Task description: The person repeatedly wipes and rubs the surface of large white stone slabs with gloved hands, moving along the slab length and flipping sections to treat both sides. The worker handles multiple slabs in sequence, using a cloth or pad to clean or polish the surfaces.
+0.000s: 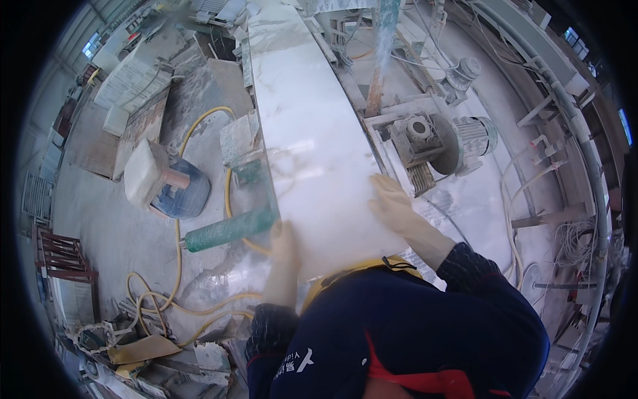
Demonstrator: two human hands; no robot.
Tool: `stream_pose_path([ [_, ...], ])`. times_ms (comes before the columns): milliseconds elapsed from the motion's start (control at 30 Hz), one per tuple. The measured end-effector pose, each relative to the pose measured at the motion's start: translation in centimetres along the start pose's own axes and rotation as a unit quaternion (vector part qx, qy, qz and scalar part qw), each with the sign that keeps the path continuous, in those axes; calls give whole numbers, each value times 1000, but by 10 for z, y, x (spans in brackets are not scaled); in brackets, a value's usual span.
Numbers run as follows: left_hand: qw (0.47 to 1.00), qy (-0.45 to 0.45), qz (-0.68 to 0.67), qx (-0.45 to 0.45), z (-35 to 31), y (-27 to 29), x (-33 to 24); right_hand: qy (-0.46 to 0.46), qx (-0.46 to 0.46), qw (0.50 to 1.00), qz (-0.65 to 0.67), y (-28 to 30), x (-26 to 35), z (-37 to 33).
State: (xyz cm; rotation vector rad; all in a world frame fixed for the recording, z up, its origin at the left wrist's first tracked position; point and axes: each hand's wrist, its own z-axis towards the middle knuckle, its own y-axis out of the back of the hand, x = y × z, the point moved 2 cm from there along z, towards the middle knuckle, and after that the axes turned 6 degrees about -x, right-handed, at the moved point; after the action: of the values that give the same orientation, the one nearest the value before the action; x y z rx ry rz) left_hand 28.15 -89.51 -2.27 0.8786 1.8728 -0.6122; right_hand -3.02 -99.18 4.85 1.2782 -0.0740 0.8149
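A long, glossy white stone slab point(312, 133) with faint tan veining stretches away from my body. My left hand point(284, 249), in a cream glove, is at the near left edge, its thumb up along the side. The other fingers of that hand are mostly hidden, but it appears to grip the edge. On the right, my gloved right hand point(399, 209) lies against the slab's edge, thumb and fingers apart and stretched over the top face. A green roller point(229, 229) sticks out from beneath the slab beside my left hand.
Right of the slab stands a dusty motor with gearbox point(435, 139). A blue drum point(183, 189) with a pale block on it stands at left. A yellow hose point(178, 259) loops over the floor. Broken stone pieces point(193, 366) lie at lower left.
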Motion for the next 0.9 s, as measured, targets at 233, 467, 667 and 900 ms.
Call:
stream_pose_path([
  [233, 996, 23, 88, 10, -25, 24, -9, 83, 107, 990, -33, -47, 17, 91],
  [467, 982, -11, 176, -69, -71, 16, 1, 90, 148, 984, -47, -73, 10, 120],
  [667, 977, 40, 203, -47, -64, 20, 13, 91, 152, 983, -39, -71, 12, 124],
  [900, 986, 30, 162, 8, -50, 30, 50, 36, 120, 988, -95, -88, 32, 149],
])
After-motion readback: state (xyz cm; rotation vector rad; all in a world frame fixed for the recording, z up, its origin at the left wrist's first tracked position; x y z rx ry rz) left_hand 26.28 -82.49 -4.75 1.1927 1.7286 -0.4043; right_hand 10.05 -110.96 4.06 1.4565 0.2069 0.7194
